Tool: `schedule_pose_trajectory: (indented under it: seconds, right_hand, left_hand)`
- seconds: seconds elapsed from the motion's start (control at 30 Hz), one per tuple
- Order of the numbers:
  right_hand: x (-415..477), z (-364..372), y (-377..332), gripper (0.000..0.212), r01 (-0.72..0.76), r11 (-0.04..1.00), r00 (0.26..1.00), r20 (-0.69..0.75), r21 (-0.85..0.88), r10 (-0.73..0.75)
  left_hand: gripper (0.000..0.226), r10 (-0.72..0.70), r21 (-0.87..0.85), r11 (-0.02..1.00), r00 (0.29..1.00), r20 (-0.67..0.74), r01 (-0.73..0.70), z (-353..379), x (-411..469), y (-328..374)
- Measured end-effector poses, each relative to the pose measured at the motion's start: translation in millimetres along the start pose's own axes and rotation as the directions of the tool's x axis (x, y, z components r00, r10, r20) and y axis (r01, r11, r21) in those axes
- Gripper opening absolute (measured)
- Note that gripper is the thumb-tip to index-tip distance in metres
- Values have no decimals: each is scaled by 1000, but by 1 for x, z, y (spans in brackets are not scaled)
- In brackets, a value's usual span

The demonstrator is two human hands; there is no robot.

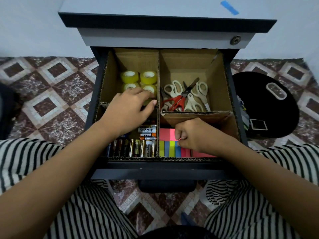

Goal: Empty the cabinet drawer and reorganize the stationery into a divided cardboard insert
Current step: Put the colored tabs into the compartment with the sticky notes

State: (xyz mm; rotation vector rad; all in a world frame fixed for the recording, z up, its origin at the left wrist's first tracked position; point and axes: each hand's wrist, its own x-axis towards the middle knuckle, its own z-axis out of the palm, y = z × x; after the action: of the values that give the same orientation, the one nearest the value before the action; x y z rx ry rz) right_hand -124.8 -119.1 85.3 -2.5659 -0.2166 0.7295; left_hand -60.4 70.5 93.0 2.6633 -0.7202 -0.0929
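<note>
The open cabinet drawer (93, 94) holds a cardboard insert (188, 62) with four compartments. Several yellow tape rolls (129, 77) sit in the far left one. My left hand (128, 109) reaches into it, fingers curled round a tape roll at its near edge. Several scissors (185, 97), one red-handled, lie in the far right compartment. Batteries (138, 146) fill the near left one. Pink sticky notes (166, 133) and coloured page flags (170, 149) lie in the near right one, where my right hand (191, 135) pinches the edge of a pink note.
A black round tray (269, 107) with a few small leftover items stands on the patterned tile floor to the right of the cabinet. The drawer handle (166, 186) juts toward my knees. The cabinet top (155, 7) overhangs the drawer's far end.
</note>
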Motion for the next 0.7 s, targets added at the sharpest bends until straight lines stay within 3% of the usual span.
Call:
schedule_pose_trajectory:
  seconds: [0.27,0.43,0.57,0.7]
  right_hand:
    - [-11,-20,-8,6,50,987,999,-21,151,-47]
    - [-17,-42,-13,12,119,958,979,-189,262,-70]
    - [-18,-61,-8,8,153,968,905,-423,198,-56]
    - [-13,-91,2,2,184,967,763,-645,175,-28]
  left_hand:
    - [49,26,-50,998,999,-41,-28,0,0,0]
    - [48,64,-71,995,994,-91,-70,-2,2,2]
    - [30,67,-110,990,986,-154,-84,-5,4,8]
    - [27,82,-173,978,977,-199,-118,-16,15,23]
